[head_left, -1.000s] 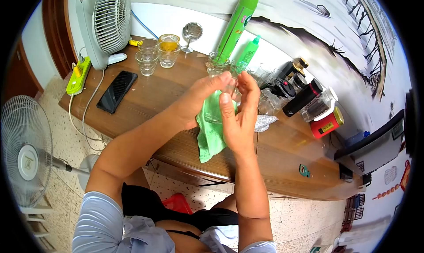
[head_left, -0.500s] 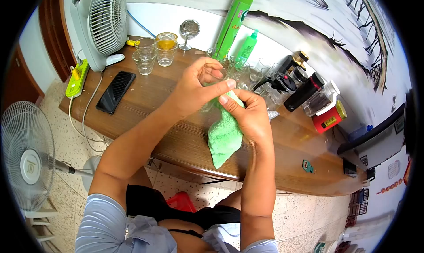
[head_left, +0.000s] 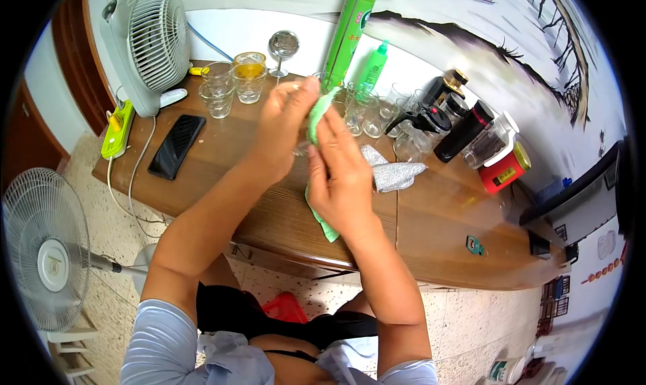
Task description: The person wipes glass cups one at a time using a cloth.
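Left hand (head_left: 276, 129): curled round a clear glass (head_left: 301, 146), mostly hidden
Right hand (head_left: 342, 173): gripping green cloth (head_left: 319, 114)
Grey cloth (head_left: 398, 175): on table (head_left: 437, 234)

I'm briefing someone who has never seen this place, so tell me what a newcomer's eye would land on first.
Probably the bright green cloth, between the person's left hand and right hand over the brown table. Next, likely the tall green can at the table's back, then the box fan at the left end and the red canister toward the right.
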Available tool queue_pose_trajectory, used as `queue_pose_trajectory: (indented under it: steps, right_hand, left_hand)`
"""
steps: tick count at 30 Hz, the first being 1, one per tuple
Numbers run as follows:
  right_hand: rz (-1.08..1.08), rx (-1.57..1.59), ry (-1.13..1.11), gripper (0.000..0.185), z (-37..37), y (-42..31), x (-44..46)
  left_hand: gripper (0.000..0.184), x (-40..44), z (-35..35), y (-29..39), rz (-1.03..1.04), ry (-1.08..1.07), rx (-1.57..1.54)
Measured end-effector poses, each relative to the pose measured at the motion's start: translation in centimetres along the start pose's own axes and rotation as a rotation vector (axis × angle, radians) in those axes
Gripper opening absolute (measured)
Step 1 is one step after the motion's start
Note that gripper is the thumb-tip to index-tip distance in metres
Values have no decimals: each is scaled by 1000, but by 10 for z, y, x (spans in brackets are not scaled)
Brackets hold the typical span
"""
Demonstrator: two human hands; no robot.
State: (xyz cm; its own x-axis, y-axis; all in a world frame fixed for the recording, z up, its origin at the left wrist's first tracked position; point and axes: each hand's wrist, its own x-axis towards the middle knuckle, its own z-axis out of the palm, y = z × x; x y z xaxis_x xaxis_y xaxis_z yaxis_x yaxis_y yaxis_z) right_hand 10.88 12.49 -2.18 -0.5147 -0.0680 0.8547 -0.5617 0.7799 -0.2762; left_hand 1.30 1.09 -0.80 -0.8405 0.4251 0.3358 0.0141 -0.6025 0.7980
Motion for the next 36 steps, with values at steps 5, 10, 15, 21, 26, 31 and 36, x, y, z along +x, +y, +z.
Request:
queue_pose_trajectory:
  steps: [5, 10, 15, 21, 26, 31, 36]
  right_hand:
    - [-41, -81, -167, 65, 16, -11, -11]
    - [-34, -15, -126, 62, 14, -8, -6]
    - [48, 96, -46, 62, 9, 4, 0]
    - [66, 155, -54, 62, 19, 3, -7]
    - [-24, -14, -20, 67, 32, -6, -17]
    - [63, 104, 68, 66, 29, 2, -15]
    - [145, 276, 131, 59, 20, 9, -9]
  left_hand:
    - [47, 10, -10, 10, -25, 218, -145]
    - [45, 4, -6, 0, -296, 78, -193]
    - [54, -11, 16, -2, -263, -51, -154]
    - [61, -2, 5, 2, -229, 167, -124]
    - [52, 4, -2, 10, -107, 258, -130]
    - [45, -7, 14, 6, -187, 292, -84]
    - [48, -10, 15, -2, -143, 151, -81]
